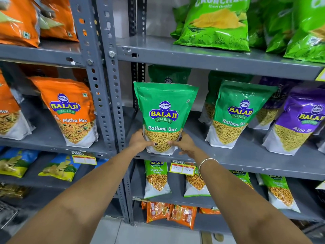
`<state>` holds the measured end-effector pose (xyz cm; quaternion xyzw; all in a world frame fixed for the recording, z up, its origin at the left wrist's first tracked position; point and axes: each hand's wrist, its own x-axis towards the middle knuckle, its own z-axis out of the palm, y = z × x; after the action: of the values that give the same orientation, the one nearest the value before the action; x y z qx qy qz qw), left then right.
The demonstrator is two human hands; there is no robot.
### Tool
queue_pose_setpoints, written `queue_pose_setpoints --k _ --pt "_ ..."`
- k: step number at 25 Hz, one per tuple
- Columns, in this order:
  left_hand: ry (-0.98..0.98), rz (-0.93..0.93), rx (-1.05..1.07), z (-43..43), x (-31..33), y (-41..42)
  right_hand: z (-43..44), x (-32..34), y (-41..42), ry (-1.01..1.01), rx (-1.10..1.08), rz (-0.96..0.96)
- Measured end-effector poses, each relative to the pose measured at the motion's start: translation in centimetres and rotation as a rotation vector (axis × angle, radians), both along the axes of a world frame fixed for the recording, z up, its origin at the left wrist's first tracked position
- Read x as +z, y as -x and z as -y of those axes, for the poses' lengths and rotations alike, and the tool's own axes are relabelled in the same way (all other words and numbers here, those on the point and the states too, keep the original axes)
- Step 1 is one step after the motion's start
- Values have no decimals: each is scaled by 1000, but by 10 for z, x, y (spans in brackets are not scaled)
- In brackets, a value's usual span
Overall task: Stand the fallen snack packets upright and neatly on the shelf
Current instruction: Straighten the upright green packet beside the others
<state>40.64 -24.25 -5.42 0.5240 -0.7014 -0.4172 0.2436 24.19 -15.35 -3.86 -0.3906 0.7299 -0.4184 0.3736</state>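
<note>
Bright, even overhead light, no hard shadows. Glare on glossy orange packets (19,22) top left & green chip bags (216,25) top right. Wide-angle bends shelf uprights (112,95); edges smeared, esp. far right. Centre sharp; under-shelf areas dim.

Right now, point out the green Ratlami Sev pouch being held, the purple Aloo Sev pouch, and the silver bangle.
Held green Ratlami Sev pouch (164,111), head view, logo.
Purple Aloo Sev pouch (299,120), head view, front panel.
Silver bangle (207,163), head view, band on right wrist.
</note>
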Motion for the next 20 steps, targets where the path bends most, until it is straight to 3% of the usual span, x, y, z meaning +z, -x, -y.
queue_pose_setpoints --k 6,9,15,18,20 --pt "-6 21 -10 -4 1 1 1 -3 0 -4 5 1" --pt "-69 190 -30 -2 1 -2 -1 -3 3 -24 21 27" --pt "-528 558 -402 -22 17 21 -26 -5 43 -130 -132 -91" --pt "-610 636 -566 -34 21 56 -51 -9 84 -185 -242 -174" --pt "-552 569 -624 -43 24 92 -68 -10 125 -174 -302 -194"
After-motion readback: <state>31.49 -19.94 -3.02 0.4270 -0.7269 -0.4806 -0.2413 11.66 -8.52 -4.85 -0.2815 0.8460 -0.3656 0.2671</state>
